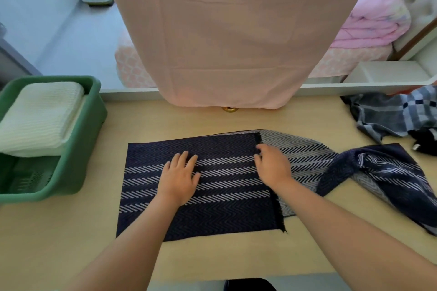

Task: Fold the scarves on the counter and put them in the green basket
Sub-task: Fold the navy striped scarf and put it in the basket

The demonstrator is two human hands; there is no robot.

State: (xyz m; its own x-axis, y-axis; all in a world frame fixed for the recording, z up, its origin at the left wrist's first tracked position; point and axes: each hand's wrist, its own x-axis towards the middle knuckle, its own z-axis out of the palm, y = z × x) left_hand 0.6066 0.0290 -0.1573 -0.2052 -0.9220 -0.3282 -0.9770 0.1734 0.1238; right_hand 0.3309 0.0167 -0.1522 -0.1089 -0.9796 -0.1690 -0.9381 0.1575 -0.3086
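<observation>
**On the counter (71,231), a scarf (212,215) half folded**

The left hand (179,177) presses flat, fingers spread, on the scarf's folded part. The right hand (272,165) pinches its fringed edge. The basket (80,160) stands left of the left hand.

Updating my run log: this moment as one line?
navy scarf half-folded; left hand flat on it; right hand pinches fringed edge; green basket holds white cloth

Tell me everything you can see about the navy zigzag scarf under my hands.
The navy scarf looks woven, dark blue with pale chevron bands and a short fringe. Its left part lies folded flat on the counter; the rest trails right, showing a paler reverse, then bunches and twists. The left hand presses flat on it; the right hand pinches the fringed edge.
</observation>
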